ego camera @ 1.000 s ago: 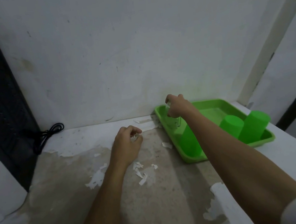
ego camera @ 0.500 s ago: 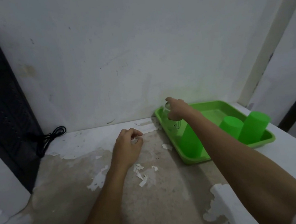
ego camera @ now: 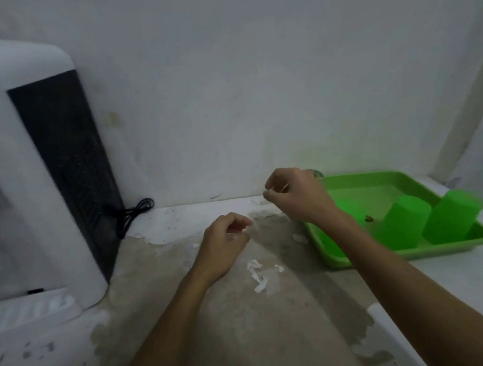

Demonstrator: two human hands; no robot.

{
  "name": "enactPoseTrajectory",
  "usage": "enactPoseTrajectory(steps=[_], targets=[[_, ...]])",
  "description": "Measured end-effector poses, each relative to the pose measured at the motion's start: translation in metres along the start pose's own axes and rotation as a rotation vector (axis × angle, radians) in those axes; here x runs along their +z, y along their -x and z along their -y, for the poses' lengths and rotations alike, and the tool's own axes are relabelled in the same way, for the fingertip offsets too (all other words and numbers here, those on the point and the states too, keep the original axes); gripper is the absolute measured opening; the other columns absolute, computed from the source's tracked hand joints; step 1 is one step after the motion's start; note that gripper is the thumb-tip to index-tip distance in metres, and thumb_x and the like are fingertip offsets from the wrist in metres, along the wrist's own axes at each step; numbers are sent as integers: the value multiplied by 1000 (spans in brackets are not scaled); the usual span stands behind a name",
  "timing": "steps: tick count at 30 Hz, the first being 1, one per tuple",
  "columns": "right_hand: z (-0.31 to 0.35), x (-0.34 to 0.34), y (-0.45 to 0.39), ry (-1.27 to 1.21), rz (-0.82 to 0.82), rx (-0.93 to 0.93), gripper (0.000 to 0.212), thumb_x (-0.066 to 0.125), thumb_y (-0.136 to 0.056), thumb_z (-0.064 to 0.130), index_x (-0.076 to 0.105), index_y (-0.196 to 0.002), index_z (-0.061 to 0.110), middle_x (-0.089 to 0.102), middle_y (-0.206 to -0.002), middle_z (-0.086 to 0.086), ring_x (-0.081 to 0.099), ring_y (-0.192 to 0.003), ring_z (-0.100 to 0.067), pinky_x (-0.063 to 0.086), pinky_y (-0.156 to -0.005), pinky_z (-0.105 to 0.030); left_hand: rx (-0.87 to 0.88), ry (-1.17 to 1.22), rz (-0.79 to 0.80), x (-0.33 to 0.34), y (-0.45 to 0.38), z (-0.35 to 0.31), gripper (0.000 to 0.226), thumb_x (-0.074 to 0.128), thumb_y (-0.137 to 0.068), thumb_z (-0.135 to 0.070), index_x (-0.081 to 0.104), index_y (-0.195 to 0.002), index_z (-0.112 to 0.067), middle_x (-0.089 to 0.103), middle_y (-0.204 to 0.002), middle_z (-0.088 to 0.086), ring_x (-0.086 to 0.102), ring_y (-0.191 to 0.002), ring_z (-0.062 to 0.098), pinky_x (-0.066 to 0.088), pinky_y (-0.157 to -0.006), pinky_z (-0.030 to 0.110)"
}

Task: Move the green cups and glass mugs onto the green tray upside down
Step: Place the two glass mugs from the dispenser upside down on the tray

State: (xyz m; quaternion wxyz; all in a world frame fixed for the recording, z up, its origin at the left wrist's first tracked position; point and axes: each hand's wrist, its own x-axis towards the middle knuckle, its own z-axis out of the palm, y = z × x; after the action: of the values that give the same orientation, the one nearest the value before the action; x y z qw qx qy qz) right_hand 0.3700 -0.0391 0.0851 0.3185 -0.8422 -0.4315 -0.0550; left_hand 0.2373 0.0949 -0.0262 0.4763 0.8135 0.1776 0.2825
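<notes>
The green tray (ego camera: 403, 255) lies on the counter at the right, against the wall. Two green cups (ego camera: 403, 220) (ego camera: 450, 216) stand upside down in it, and a third green cup (ego camera: 350, 214) is mostly hidden behind my right forearm. A glass mug (ego camera: 315, 173) barely shows at the tray's far left corner, behind my right hand (ego camera: 294, 196). That hand hovers just left of the corner, fingers loosely curled and apart, gripping nothing. My left hand (ego camera: 225, 241) rests over the counter in a loose fist, empty.
A white water dispenser (ego camera: 19, 181) with a black back panel stands at the left, and its black cable (ego camera: 129, 214) lies by the wall. Paint flakes (ego camera: 256, 273) are scattered on the worn counter. The counter's right edge runs just beyond the tray.
My right hand let go of the glass mug at the tray's far left corner and drew back to the left. The view swung left, revealing the dispenser. My left hand hardly moved.
</notes>
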Motion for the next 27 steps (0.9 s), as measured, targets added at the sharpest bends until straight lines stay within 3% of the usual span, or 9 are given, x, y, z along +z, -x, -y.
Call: enactPoseTrajectory(steps=[4, 9, 12, 15, 18, 20, 23, 27], targets=[[33, 33, 19, -263, 93, -11, 6, 71, -81, 24, 75, -79, 19, 72, -68, 3, 70, -66, -17, 58, -66, -35, 5, 12, -61, -38, 36, -11, 14, 68, -93, -23, 72, -97, -36, 71, -95, -22, 67, -89, -3, 52, -72, 9], [74, 77, 38, -480, 220, -10, 7, 69, -82, 22, 74, -77, 20, 75, -71, -7, 72, -70, -28, 60, -72, -44, 110, -79, -208, -90, 86, -16, 15, 66, -91, -21, 71, -94, -35, 72, -92, -15, 68, -83, 7, 49, -69, 10], [95, 102, 50, -536, 296, -18, 8, 69, -85, 19, 74, -79, 19, 76, -70, -3, 73, -65, -21, 61, -71, -44, 171, -189, -365, -127, 118, -12, 17, 67, -90, -16, 70, -93, -32, 69, -94, -16, 67, -86, 10, 48, -72, 11], [121, 130, 64, -581, 376, -19, 10, 68, -86, 16, 75, -79, 17, 76, -71, -6, 73, -69, -27, 61, -69, -43, 172, -306, -573, -164, 148, -5, 20, 67, -88, -7, 68, -91, -26, 66, -91, -14, 65, -83, 9, 47, -70, 14], [147, 156, 80, -601, 392, -36, 13, 66, -83, 11, 75, -74, 17, 75, -72, -9, 69, -66, -22, 57, -66, -34, 124, -387, -795, -191, 174, 0, 24, 67, -86, 0, 65, -88, -24, 64, -90, -4, 60, -81, 5, 47, -69, 22], [162, 172, 91, -598, 405, -54, 14, 65, -81, 12, 74, -72, 17, 74, -72, -8, 64, -61, -14, 52, -63, -27, 57, -432, -956, -204, 187, 3, 25, 69, -84, 3, 65, -88, -21, 62, -97, 3, 59, -90, 13, 48, -79, 24], [176, 190, 104, -568, 422, -65, 12, 63, -80, 19, 73, -73, 18, 72, -69, -2, 67, -67, -19, 56, -65, -32, -61, -511, -1175, -221, 198, 7, 27, 76, -78, 0, 66, -101, -8, 54, -113, 16, 56, -108, 29, 41, -95, 19], [180, 197, 110, -529, 386, -65, 11, 63, -79, 25, 71, -71, 23, 69, -64, 7, 65, -64, -12, 55, -65, -33, -185, -456, -1243, -246, 203, 12, 68, 86, -75, -13, 49, -131, -4, 46, -133, 19, 50, -122, 30, 39, -98, 24]])
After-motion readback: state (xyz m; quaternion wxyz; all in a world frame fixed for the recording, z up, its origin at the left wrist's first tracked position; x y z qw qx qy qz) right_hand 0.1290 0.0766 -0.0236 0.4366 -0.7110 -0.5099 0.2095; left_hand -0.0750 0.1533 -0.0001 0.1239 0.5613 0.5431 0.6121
